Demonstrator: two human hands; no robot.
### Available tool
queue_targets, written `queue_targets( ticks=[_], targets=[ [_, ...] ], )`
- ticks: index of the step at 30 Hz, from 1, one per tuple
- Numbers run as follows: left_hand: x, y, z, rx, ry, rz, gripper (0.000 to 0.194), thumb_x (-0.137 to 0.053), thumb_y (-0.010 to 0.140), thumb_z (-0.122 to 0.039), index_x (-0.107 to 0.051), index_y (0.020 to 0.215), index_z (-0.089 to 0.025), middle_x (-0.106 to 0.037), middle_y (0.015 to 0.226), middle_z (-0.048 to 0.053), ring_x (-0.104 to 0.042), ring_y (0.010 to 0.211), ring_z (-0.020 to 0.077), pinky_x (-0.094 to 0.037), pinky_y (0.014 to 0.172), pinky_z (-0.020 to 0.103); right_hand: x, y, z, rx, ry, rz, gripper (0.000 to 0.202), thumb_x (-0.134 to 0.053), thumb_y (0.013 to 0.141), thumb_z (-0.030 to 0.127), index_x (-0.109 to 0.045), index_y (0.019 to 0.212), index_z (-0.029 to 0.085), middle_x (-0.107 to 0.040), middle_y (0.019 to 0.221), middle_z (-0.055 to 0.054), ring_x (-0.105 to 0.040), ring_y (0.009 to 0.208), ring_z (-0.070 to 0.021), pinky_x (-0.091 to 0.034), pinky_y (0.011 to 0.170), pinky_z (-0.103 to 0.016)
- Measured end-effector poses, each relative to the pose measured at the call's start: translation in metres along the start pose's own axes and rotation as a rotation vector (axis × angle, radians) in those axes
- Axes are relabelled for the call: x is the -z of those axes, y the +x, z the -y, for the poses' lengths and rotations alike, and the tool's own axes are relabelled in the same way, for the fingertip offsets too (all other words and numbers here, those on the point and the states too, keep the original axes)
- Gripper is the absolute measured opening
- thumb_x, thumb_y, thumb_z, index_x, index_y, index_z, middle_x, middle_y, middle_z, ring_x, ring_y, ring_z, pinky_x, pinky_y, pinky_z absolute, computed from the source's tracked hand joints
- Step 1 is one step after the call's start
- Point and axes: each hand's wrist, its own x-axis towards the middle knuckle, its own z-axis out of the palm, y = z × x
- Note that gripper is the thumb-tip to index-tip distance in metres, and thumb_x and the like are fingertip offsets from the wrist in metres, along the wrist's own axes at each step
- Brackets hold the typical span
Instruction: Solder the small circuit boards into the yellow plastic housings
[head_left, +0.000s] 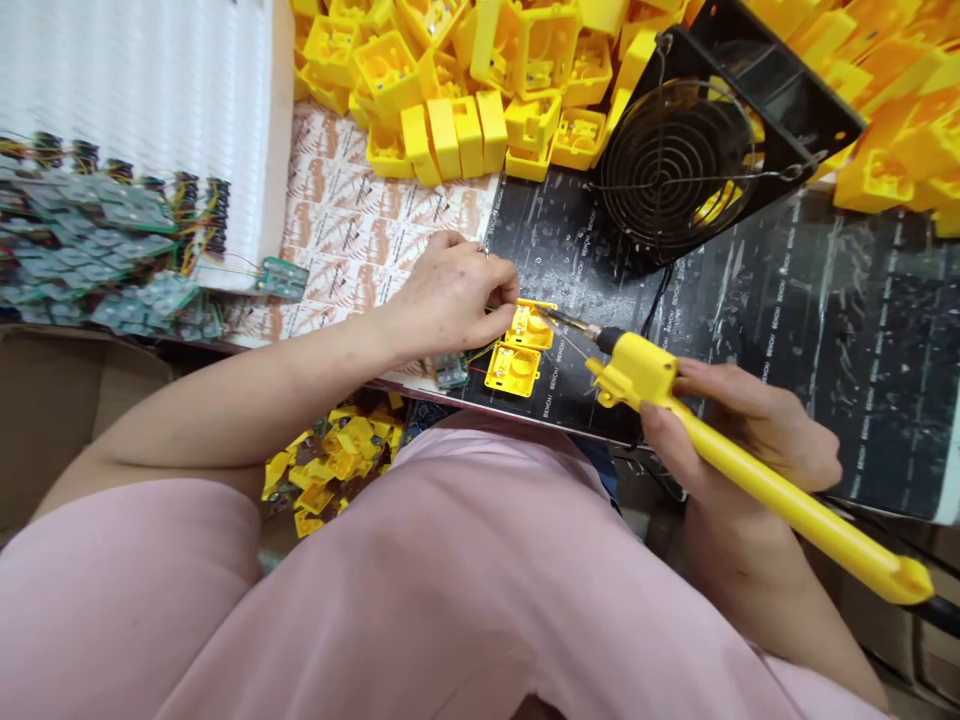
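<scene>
My left hand [450,295] rests on the bench edge and pinches thin wires at a small yellow plastic housing [531,325]. A second yellow housing [513,368] lies just in front of it, with a small green circuit board [451,370] beside it under my palm. My right hand [742,430] grips a long yellow soldering iron [750,475]. Its metal tip [566,320] touches the right side of the upper housing.
A black fan [679,165] leans at the back on the black bench mat [840,330]. Heaps of yellow housings [465,70] fill the far side. Several green circuit boards [90,260] lie at left by a white tray [150,80]. More yellow parts [337,465] sit below the bench.
</scene>
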Motion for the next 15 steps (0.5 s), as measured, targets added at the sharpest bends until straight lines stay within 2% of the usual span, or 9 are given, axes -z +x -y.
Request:
queue_targets(
  ticks=[2, 8, 11, 15],
  targets=[
    [0.002, 0.002, -0.001, -0.002, 0.021, 0.02, 0.024, -0.055, 0.084, -0.032, -0.076, 0.088, -0.023, -0.077, 0.083, 0.002, -0.069, 0.091, 0.0235, -0.043, 0.105, 0.048, 0.001, 0.004, 0.001, 0.073, -0.011, 0.066, 0.049, -0.086, 0.08, 0.013, -0.071, 0.125, 0.026, -0.08, 0.089, -0.003, -0.075, 0.066, -0.0201, -0.062, 0.056, -0.029],
    [0.008, 0.009, -0.006, 0.023, 0.066, 0.108, 0.023, -0.057, 0.082, -0.031, -0.077, 0.085, -0.021, -0.078, 0.088, 0.002, -0.071, 0.094, 0.0234, -0.043, 0.107, 0.047, 0.001, 0.014, 0.005, 0.057, -0.104, 0.197, 0.026, -0.085, 0.085, 0.015, -0.064, 0.096, 0.025, -0.078, 0.084, 0.001, -0.077, 0.071, -0.0186, -0.064, 0.061, -0.027],
    [0.012, 0.014, -0.006, 0.043, 0.042, 0.164, 0.024, -0.057, 0.08, -0.031, -0.079, 0.087, -0.021, -0.077, 0.087, 0.001, -0.071, 0.093, 0.0218, -0.045, 0.106, 0.043, -0.002, 0.02, 0.005, 0.117, -0.114, 0.233, 0.024, -0.084, 0.088, 0.017, -0.062, 0.093, 0.025, -0.077, 0.082, 0.001, -0.077, 0.07, -0.0169, -0.062, 0.059, -0.026],
    [0.016, 0.02, -0.006, 0.09, 0.003, 0.228, 0.026, -0.059, 0.076, -0.03, -0.08, 0.088, -0.021, -0.076, 0.083, 0.0, -0.071, 0.086, 0.0194, -0.05, 0.092, 0.033, -0.002, 0.027, 0.001, 0.185, -0.045, 0.262, 0.023, -0.084, 0.088, 0.016, -0.063, 0.09, 0.025, -0.075, 0.076, 0.003, -0.074, 0.067, -0.0144, -0.059, 0.056, -0.024]
  ],
)
